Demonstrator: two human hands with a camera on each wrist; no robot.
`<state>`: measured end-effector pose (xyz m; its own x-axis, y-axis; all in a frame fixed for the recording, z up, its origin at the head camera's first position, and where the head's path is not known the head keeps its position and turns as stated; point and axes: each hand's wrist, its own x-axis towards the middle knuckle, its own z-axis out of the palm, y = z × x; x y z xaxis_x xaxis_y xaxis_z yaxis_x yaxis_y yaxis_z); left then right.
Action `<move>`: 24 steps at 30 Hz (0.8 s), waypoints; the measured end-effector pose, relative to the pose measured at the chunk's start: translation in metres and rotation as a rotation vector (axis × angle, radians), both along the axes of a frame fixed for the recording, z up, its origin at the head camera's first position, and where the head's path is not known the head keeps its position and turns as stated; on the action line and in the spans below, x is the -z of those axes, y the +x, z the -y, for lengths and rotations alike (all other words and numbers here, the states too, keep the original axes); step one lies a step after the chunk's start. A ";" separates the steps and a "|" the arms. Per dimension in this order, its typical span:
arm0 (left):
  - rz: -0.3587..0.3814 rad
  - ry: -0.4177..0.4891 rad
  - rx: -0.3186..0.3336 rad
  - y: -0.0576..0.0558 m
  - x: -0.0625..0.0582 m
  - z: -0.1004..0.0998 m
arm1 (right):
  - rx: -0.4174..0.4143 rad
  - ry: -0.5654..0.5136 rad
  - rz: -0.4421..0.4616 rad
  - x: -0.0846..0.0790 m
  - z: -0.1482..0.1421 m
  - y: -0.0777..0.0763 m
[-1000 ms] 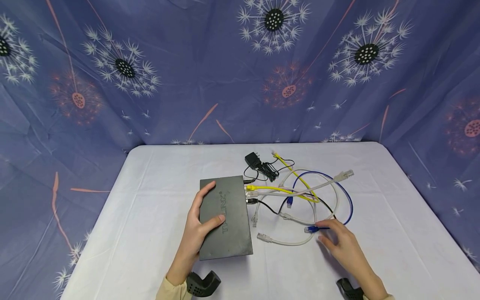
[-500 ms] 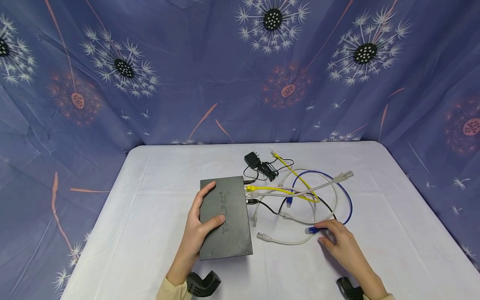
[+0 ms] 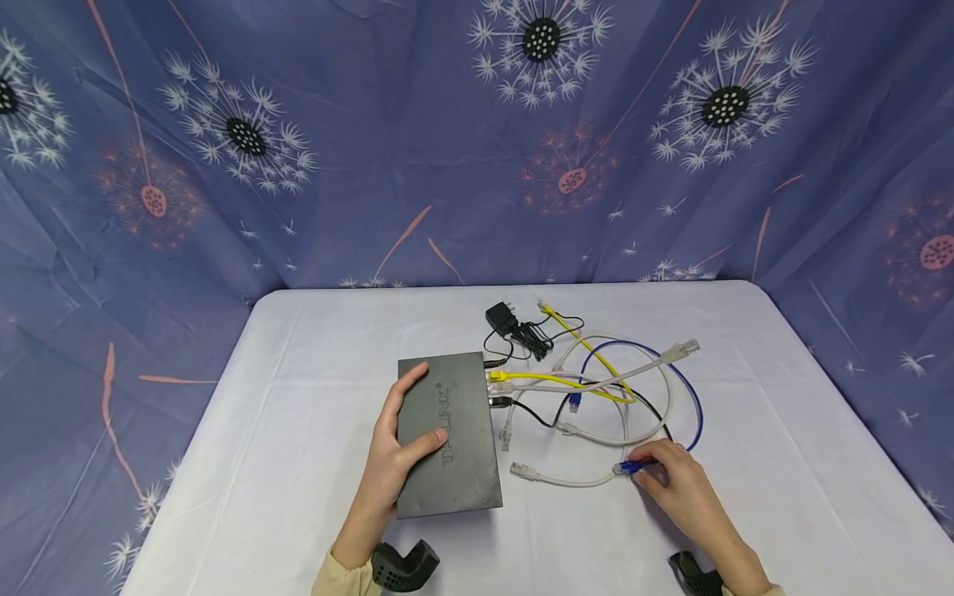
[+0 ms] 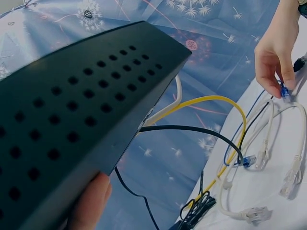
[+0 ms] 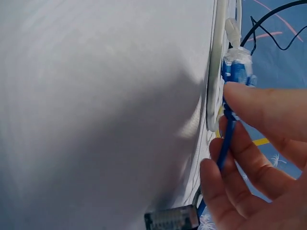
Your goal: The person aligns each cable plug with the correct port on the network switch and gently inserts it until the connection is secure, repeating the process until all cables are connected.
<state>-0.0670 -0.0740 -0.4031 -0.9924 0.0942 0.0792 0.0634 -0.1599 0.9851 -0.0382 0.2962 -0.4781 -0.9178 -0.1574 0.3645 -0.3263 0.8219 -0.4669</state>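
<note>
My left hand [image 3: 387, 468] grips a black TP-LINK network switch [image 3: 465, 488] by its left side, thumb across the top face. Rows of vent holes on the switch's casing [image 4: 115, 75] show in the left wrist view. Plugged into its right side are a yellow cable [image 3: 537, 376], a white cable [image 3: 547, 386] and black leads. To the right, my right hand [image 3: 681, 488] pinches the blue network cable [image 3: 631, 467] just behind its clear plug. In the right wrist view the thumb and fingertips sit on the blue plug boot [image 5: 236, 73].
A black power adapter [image 3: 501, 318] with a bundled cord lies behind the switch. Loose white cables [image 3: 581, 483] loop over the white table [image 3: 298, 430], their clear plugs facing several ways. Another clear plug [image 5: 172, 218] on a dark cable lies near the right hand. A patterned blue curtain [image 3: 417, 149] hangs behind.
The right hand has taken the blue cable's plug end between thumb and fingers and shifted it slightly right and toward the near edge. The left hand and switch hold nearly still.
</note>
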 end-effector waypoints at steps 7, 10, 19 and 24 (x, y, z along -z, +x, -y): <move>0.002 0.004 0.003 0.000 0.002 0.000 | -0.017 -0.031 -0.066 -0.002 0.001 -0.001; 0.004 0.003 0.000 0.000 0.002 0.000 | -0.019 -0.054 -0.103 -0.005 0.002 -0.001; 0.020 0.008 -0.014 0.000 0.003 0.001 | -0.016 -0.171 -0.206 -0.025 0.004 0.000; 0.012 0.016 -0.012 0.000 0.003 0.001 | -0.015 -0.202 -0.235 -0.039 0.002 0.001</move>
